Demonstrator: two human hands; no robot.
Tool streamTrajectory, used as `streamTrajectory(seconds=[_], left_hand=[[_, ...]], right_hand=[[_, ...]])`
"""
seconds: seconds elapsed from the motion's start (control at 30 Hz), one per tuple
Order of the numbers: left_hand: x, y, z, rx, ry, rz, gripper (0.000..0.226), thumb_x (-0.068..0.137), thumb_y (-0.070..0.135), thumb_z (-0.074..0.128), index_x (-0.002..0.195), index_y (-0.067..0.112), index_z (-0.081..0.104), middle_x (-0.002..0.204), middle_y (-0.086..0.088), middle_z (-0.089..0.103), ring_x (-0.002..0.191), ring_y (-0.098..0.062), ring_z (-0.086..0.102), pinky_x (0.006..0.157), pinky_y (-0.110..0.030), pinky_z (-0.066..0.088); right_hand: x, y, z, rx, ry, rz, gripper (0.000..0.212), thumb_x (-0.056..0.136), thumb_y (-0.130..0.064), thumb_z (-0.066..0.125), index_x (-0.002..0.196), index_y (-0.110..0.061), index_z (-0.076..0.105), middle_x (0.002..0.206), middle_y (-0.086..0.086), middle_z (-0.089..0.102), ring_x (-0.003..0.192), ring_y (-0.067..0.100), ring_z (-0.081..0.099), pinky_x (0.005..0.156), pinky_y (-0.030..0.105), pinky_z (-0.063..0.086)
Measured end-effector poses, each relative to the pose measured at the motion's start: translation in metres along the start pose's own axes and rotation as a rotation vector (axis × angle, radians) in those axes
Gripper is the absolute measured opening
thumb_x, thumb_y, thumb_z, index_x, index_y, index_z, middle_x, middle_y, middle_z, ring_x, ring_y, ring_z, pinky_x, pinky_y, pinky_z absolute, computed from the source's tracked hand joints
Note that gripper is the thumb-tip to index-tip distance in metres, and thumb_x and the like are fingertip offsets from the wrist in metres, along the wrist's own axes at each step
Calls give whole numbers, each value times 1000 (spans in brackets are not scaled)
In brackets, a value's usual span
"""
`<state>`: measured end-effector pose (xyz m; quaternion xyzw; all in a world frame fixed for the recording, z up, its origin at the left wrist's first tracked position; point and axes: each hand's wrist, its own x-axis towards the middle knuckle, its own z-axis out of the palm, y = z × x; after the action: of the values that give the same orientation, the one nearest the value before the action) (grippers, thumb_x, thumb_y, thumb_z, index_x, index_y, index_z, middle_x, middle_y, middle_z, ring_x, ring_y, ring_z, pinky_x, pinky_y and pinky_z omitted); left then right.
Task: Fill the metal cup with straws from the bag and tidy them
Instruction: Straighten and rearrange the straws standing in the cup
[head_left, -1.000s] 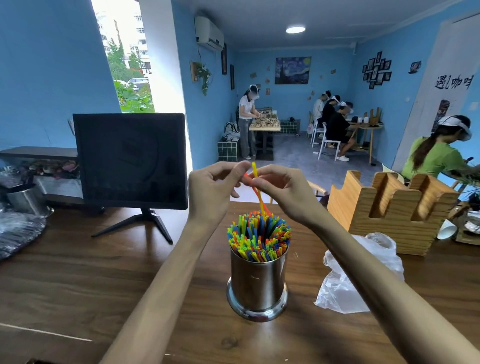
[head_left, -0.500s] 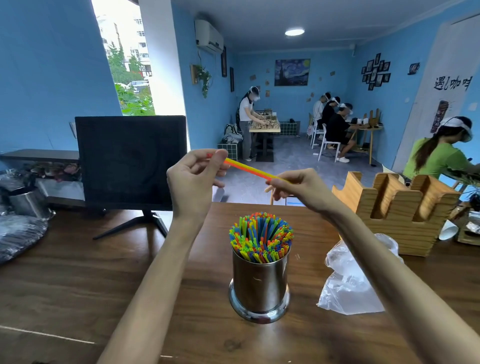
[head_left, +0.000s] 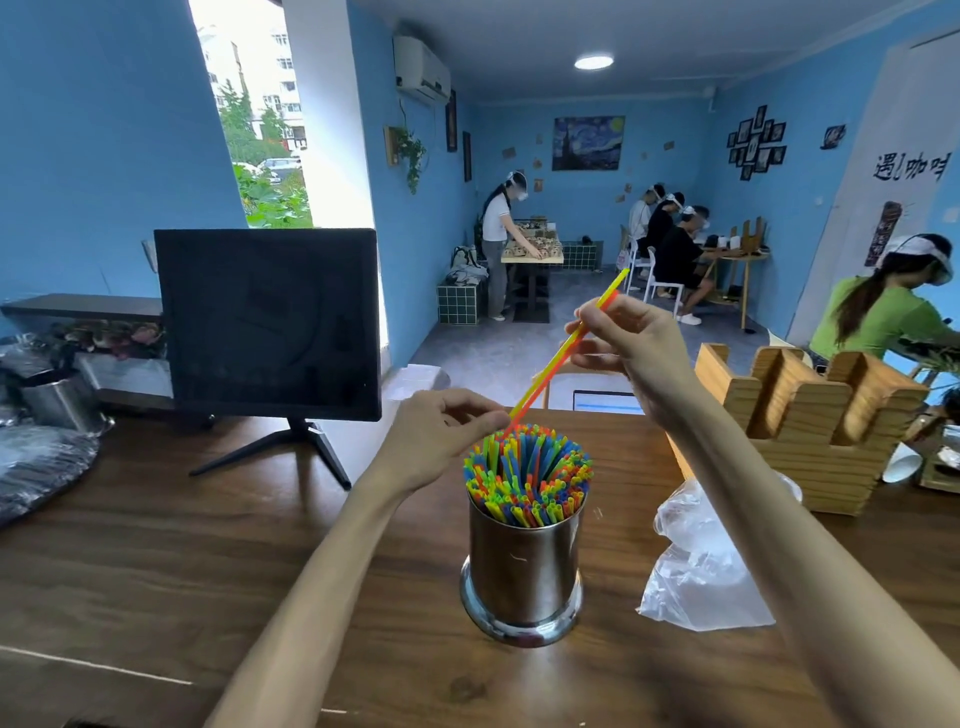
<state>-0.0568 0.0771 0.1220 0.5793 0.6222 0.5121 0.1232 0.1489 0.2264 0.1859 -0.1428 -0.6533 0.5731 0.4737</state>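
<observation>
So, center frame: my R hand (head_left: 631, 340) & L hand (head_left: 441, 431) pinch two straws (head_left: 563, 356) (yellow, orange), tips seemingly entering the full metal cup (head_left: 522, 566).

We've got a dark monitor (head_left: 267, 322) on the wooden worktop (head_left: 156, 571), a slotted wooden holder (head_left: 810, 415) off right, plus people (head_left: 675, 249) sitting way back.

One cup (head_left: 523, 566) crammed with straws (head_left: 527, 475) – too many to count – two more straws (head_left: 558, 358) held above, one bag (head_left: 698, 561), one monitor (head_left: 267, 322), one wooden holder (head_left: 810, 426), two hands.
</observation>
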Motion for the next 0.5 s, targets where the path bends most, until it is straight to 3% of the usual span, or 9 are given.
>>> streamTrajectory(seconds=[0.07, 0.17, 0.23, 0.33, 0.4, 0.5], left_hand=[[4, -9, -6, 62, 20, -47, 3, 88, 35, 79, 91, 35, 79, 81, 21, 75, 73, 7, 62, 66, -7, 44], [5, -19, -7, 153, -139, -179, 12, 88, 36, 80, 100, 34, 80, 88, 23, 75, 82, 7, 65, 71, -9, 46], [6, -20, -4, 152, -147, -233, 5, 88, 34, 80, 91, 37, 80, 84, 24, 74, 81, 8, 66, 68, -9, 46], [9, -21, -2, 155, -122, -287, 24, 87, 32, 81, 65, 42, 75, 72, 22, 74, 64, 4, 64, 51, -8, 44], [11, -20, -2, 182, -116, -315, 25, 85, 35, 82, 62, 38, 75, 71, 17, 75, 60, 1, 63, 50, -13, 46], [12, -16, -3, 183, -115, -305, 21, 82, 34, 85, 64, 34, 76, 65, 18, 72, 57, 7, 62, 48, -9, 42]], right_hand=[[-1, -3, -2, -91, 20, -52, 8, 91, -22, 74, 88, -15, 75, 84, 9, 76, 70, 23, 73, 65, 33, 62], [-4, -1, -3, -226, -14, -66, 7, 94, -18, 72, 90, -12, 73, 83, 9, 76, 70, 27, 73, 67, 37, 64], [-8, 6, 1, -306, -64, -47, 9, 93, -17, 72, 90, -9, 72, 85, 12, 75, 70, 27, 73, 67, 38, 64], [-14, 21, 7, -399, -129, 0, 15, 93, -17, 73, 91, -2, 73, 89, 14, 76, 69, 26, 73, 66, 38, 63], [-18, 29, 10, -450, -152, 11, 16, 92, -19, 75, 94, -4, 74, 88, 11, 77, 70, 26, 75, 65, 33, 61], [-24, 39, 12, -519, -177, -25, 8, 89, -22, 79, 88, -14, 77, 85, 8, 77, 71, 21, 75, 65, 31, 61]])
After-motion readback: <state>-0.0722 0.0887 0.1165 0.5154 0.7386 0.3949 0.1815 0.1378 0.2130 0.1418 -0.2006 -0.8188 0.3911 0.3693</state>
